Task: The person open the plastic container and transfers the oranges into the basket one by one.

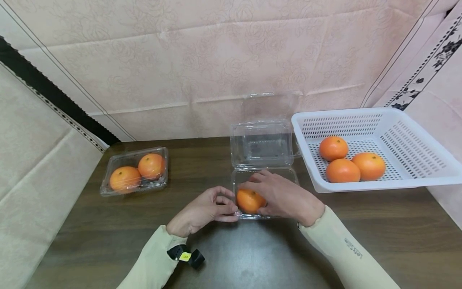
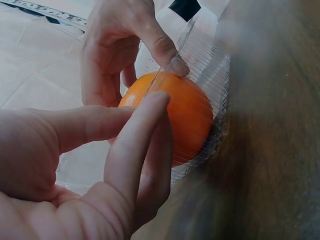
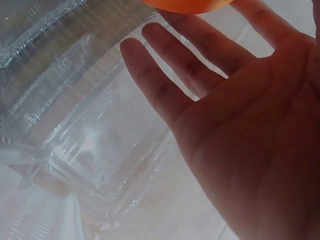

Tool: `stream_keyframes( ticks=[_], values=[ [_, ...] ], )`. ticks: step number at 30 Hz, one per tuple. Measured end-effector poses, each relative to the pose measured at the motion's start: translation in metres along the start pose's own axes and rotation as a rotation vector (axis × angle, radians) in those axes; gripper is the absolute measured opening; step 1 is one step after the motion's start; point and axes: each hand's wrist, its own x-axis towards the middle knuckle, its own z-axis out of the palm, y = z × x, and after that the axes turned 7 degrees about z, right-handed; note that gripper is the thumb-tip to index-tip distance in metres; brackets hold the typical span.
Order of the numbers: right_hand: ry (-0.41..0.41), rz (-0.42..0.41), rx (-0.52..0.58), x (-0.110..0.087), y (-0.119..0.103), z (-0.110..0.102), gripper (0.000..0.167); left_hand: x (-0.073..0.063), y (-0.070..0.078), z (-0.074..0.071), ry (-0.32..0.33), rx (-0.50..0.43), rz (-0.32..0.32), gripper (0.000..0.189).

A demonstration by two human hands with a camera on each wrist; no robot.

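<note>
An orange (image 1: 249, 201) sits at the left end of an opened clear plastic clamshell container (image 1: 286, 173). My right hand (image 1: 285, 196) holds this orange from above, thumb at the near side and fingers over the far side. At the container's near left corner, my left hand (image 1: 209, 210) pinches the rim between thumb and fingers. In the left wrist view, the ridged clear wall (image 2: 217, 65) stands in front of the orange (image 2: 187, 112). Only the orange's lower edge (image 3: 192, 4) shows in the right wrist view, by the fingertips.
The container's raised lid (image 1: 265, 144) leans back toward the cloth-covered wall. A closed clear container (image 1: 135, 186) with two oranges stands at the left. At the right, a white slotted basket (image 1: 415, 138) holds three oranges (image 1: 343, 170).
</note>
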Motion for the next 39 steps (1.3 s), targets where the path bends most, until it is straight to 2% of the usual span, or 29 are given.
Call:
stream_keyframes(
  ticks=[8,15,27,39],
  values=[
    [0.003,0.000,-0.023,0.000,0.001,0.000,0.062,0.000,0.000,0.001,0.006,-0.004,-0.001,0.042],
    [0.006,0.007,-0.042,-0.001,0.001,-0.001,0.062,0.001,0.001,0.002,0.017,0.015,-0.026,0.042],
    [0.052,-0.020,-0.078,-0.004,0.000,-0.003,0.062,0.000,0.002,0.001,0.013,0.020,-0.025,0.042],
    [0.035,0.028,-0.073,-0.008,0.000,-0.012,0.065,0.001,0.000,0.001,0.009,0.012,-0.007,0.042]
  ],
)
